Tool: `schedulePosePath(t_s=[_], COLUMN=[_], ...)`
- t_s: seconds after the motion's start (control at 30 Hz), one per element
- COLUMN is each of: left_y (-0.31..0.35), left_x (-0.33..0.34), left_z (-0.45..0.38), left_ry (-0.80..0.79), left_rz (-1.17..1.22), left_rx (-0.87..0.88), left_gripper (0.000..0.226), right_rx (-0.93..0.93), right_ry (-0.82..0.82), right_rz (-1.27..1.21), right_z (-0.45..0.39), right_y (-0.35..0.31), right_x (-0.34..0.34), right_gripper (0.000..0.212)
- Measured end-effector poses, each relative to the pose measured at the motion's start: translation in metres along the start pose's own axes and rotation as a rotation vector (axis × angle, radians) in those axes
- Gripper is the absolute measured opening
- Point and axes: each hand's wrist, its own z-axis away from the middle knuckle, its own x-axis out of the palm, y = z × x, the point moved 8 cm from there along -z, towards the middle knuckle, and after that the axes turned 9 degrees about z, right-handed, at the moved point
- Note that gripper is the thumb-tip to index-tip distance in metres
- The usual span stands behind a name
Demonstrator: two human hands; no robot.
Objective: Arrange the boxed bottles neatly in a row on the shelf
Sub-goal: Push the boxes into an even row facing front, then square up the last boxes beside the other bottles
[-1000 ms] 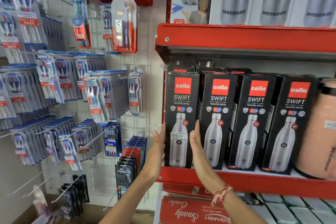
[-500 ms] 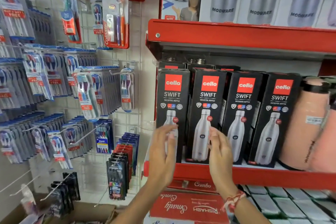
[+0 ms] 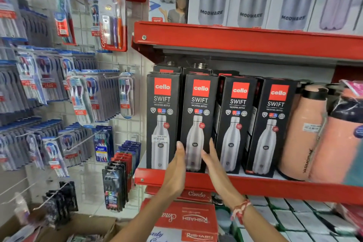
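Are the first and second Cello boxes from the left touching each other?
Apart. The head view shows a dark gap between the leftmost Cello box and the second Cello box.

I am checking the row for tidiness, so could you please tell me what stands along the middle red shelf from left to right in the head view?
First Cello Swift box → second Cello Swift box → third Cello Swift box → fourth Cello Swift box → peach flask → wrapped peach flask.

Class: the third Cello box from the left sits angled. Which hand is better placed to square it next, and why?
Right, probably. The right hand is at the second box's right edge, next to the third box. The left hand is on the far side, between the first and second boxes.
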Motion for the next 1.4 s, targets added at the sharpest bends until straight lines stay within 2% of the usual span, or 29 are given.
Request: schedulePosePath(t_s=[0.07,0.17,0.3,0.4,0.43,0.5,0.53,0.57,0.63,0.67,0.73,0.77,0.87,0.97,1.03,1.27,1.4], left_y=[0.0,-0.003,-0.003,0.007,0.017,0.039,0.045,0.046,0.036,0.03,0.019,0.014,-0.004,-0.014,-0.017,-0.024,-0.017], left_x=[-0.003,-0.015,-0.012,-0.018,-0.02,-0.021,-0.016,-0.008,0.023,0.042,0.076,0.087,0.099,0.1,0.096,0.079,0.08], left_z=[0.001,0.001,0.016,0.019,0.019,0.027,0.031,0.032,0.022,0.018,0.012,0.009,-0.007,-0.016,-0.021,-0.006,0.01], left_ry=[0.019,0.12,0.045,0.12,0.183,0.35,0.375,0.342,0.156,0.054,-0.083,-0.109,-0.048,0.012,0.04,0.066,0.013], left_rz=[-0.014,0.082,0.002,-0.143,-0.258,-0.422,-0.403,-0.334,-0.193,-0.196,-0.225,-0.193,-0.093,0.055,0.1,0.059,0.018], left_rx=[0.031,-0.03,0.024,0.121,0.206,0.412,0.485,0.486,0.348,0.288,0.217,0.173,0.022,-0.138,-0.15,-0.081,-0.05], left_gripper=[0.096,0.086,0.11,0.092,0.081,0.073,0.072,0.069,0.063,0.06,0.058,0.064,0.083,0.118,0.132,0.127,0.119], right_rx=[-0.01,-0.029,-0.043,-0.063,-0.071,-0.092,-0.101,-0.105,-0.069,-0.032,0.035,0.062,0.136,0.204,0.21,0.168,0.152], right_ry=[-0.031,-0.039,-0.049,-0.05,-0.026,0.111,0.209,0.308,0.439,0.456,0.423,0.393,0.279,0.199,0.18,0.09,0.062], right_rz=[-0.017,-0.011,0.021,0.063,0.074,0.095,0.095,0.085,0.068,0.066,0.057,0.049,0.027,0.013,0.01,0.0,-0.03], right_z=[0.005,0.011,0.016,0.019,0.021,0.025,0.028,0.031,0.034,0.033,0.028,0.025,0.014,0.007,0.007,0.026,0.036], right_y=[0.0,-0.002,0.0,-0.002,-0.003,-0.002,0.0,0.003,0.014,0.021,0.034,0.039,0.048,0.051,0.05,0.046,0.043], right_x=[0.001,0.0,-0.002,-0.008,-0.013,-0.032,-0.045,-0.059,-0.083,-0.091,-0.1,-0.102,-0.104,-0.103,-0.103,-0.098,-0.099], right_gripper=[0.068,0.065,0.064,0.062,0.06,0.055,0.051,0.048,0.046,0.047,0.054,0.058,0.065,0.071,0.075,0.068,0.067])
